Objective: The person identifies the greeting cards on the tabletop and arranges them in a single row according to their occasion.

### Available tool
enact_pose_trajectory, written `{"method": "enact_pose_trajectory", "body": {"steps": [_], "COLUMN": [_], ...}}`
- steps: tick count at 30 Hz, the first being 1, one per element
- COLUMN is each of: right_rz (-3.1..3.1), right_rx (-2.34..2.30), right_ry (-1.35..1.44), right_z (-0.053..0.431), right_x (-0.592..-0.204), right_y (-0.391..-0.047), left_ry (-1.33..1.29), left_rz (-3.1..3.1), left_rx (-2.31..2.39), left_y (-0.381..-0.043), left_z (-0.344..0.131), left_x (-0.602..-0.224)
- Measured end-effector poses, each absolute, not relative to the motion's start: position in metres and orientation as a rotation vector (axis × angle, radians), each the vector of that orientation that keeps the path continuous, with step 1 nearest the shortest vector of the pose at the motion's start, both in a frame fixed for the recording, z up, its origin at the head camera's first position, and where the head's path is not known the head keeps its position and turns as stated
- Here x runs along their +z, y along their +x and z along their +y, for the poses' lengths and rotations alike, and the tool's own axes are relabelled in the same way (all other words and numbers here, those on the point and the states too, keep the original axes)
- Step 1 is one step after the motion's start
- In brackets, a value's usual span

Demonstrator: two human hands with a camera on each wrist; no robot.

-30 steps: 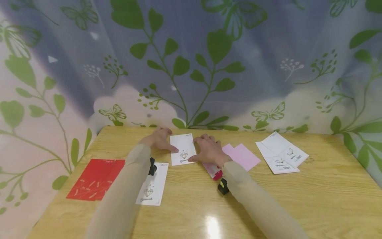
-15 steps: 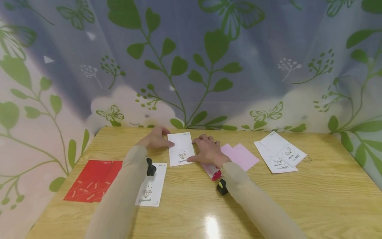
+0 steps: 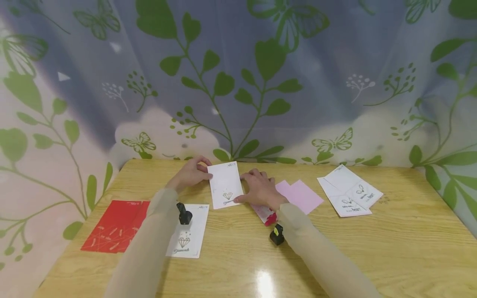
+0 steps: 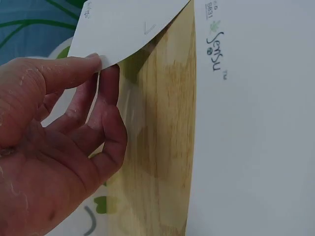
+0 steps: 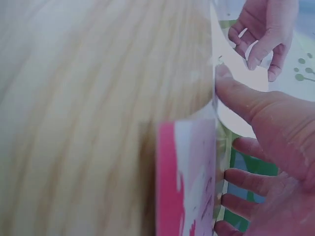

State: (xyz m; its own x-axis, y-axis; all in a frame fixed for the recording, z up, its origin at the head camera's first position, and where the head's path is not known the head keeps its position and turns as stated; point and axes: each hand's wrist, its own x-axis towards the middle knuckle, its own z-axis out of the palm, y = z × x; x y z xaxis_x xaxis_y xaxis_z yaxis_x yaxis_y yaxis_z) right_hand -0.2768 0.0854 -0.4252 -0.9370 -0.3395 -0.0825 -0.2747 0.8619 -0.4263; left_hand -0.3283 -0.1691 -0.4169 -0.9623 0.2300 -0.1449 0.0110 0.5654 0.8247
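In the head view, the person's left hand [image 3: 191, 174] is at the far side of a pale wooden tabletop [image 3: 231, 252], clamped between thumb and fingers on the left edge of a rectangular white paper card with a gold diamond-heart print [image 3: 224, 182]. The left wrist view shows that edge bent up, with a gap between it and the wood. The right hand [image 3: 261, 188] lies along the card's opposite side with thumb and fingers spread apart; its thumb touches the card near the printed end, and the right wrist view shows the other fingers separated from one another.

Beneath the right wrist lies a pink, white and deep-red patterned card [image 3: 265, 214], partly covered, and just beside it are plain pale-pink paper pieces [image 3: 299, 198]. Nearer the person, a second white diamond-heart card [image 3: 191, 229] is partly hidden by the left forearm; in the left wrist view it bears the word "Sensu". Left of that forearm are red paper cards with pale strokes [image 3: 112, 225]. Well apart on the right, white cards with black lettering [image 3: 348, 192] overlap at an angle. Behind the tabletop hangs a blue-and-white curtain with green leaves and butterflies [image 3: 238, 111].
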Motion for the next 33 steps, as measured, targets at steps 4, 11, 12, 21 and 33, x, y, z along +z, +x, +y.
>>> {"method": "enact_pose_trajectory", "body": {"steps": [4,11,12,21,33], "right_rz": [2.876,2.763,2.757,2.77,2.726], "right_rx": [-0.76,-1.321,-1.366,-1.503,-1.617], "right_ry": [-0.448,-0.32,-0.308,-0.295,-0.332], "right_z": [0.085,0.083,0.083,0.084,0.096], "right_x": [-0.425,-0.411,-0.408,-0.391,-0.388], "right_y": [-0.275,-0.273,-0.273,-0.27,-0.256], "left_ry": [0.229,0.278,0.28,0.351,0.443], "left_rz": [2.524,2.431,2.42,2.382,2.347], "left_rx": [1.429,1.55,1.557,1.561,1.506], "left_y": [-0.323,-0.313,-0.311,-0.301,-0.278], "left_z": [-0.173,-0.177,-0.177,-0.173,-0.16], "left_x": [-0.415,-0.404,-0.402,-0.39,-0.376]}}
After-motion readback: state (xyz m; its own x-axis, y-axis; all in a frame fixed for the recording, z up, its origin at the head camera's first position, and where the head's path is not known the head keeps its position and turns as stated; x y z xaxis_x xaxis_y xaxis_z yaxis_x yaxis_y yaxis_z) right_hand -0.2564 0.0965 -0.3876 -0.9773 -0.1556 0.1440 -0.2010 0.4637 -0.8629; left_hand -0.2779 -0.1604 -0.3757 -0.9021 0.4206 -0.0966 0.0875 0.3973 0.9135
